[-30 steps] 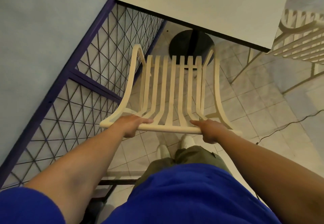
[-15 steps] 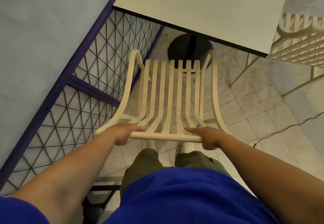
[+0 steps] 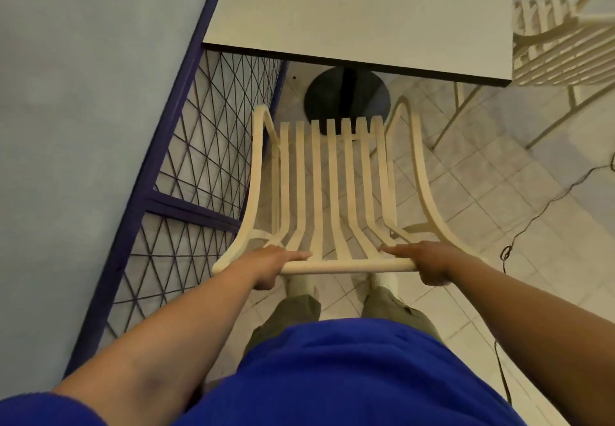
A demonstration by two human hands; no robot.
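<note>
Both hands gripped the top rail (image 3: 346, 266) of the cream slatted chair (image 3: 334, 175). My left hand (image 3: 266, 267) held near its left end and my right hand (image 3: 429, 265) near its right, fingers curled round the bar and thumbs lying along its top. The rail ran crosswise between the two grips, each about equally far from the middle. From there the seat stretched straight ahead toward the white table (image 3: 366, 9), its front edge near the black pedestal base (image 3: 346, 92). I judged that an even push along that line would tuck the chair in. The purple mesh panel (image 3: 213, 146) stood just beside the chair's left side, so any skew that way risked a scrape.
</note>
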